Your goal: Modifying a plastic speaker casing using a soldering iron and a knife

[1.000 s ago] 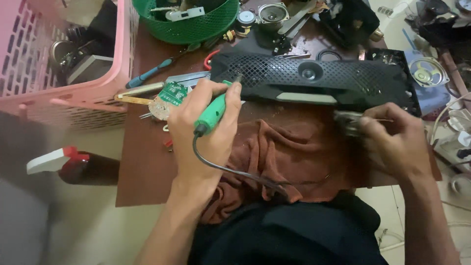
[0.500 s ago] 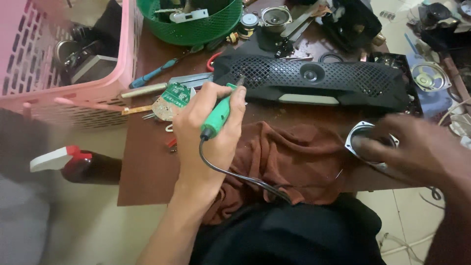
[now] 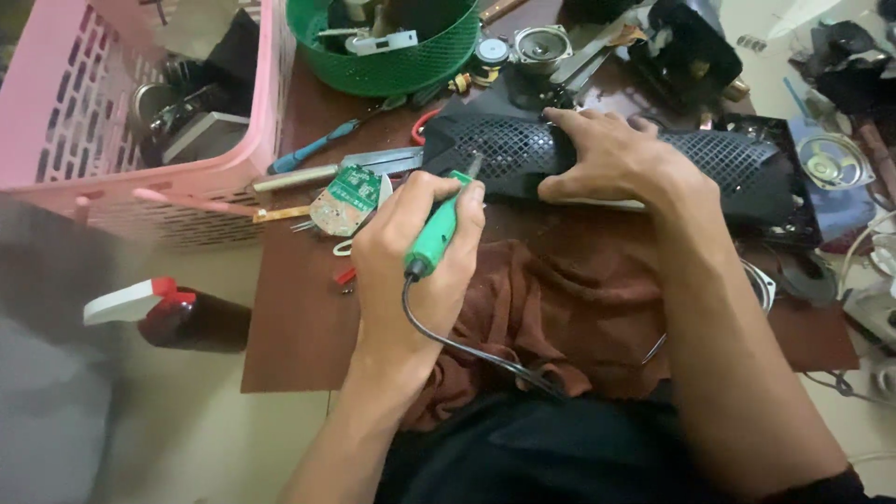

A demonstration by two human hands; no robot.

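Left hand (image 3: 415, 252) in a closed grip around a green soldering iron (image 3: 437, 233), tip pointing up toward the left end of the black grille (image 3: 719, 159). Black cord (image 3: 457, 343) runs from the iron's rear down across the brown cloth (image 3: 551, 308).

Right hand (image 3: 607, 154) lies flat on the grille's middle, fingers spread, pressing down; it grips nothing. Grille lies lengthwise across the table (image 3: 299, 317), just above the cloth.

Left of the iron: small green circuit board (image 3: 347, 198), touching metal strips (image 3: 373, 161) and a blue-handled screwdriver (image 3: 313, 149). Red snips (image 3: 425, 124) near the grille's left end.

Back edge: green basket (image 3: 392, 65) with parts inside, small round speaker (image 3: 543, 42) beside it. Pink crate (image 3: 112, 121) sits at the table's left edge. Spray bottle (image 3: 163, 313) with a white and red head lies on the floor below the crate. Another speaker (image 3: 833, 161) sits right of the grille. Metal ring (image 3: 763, 285) shows behind the right forearm, partly hidden.
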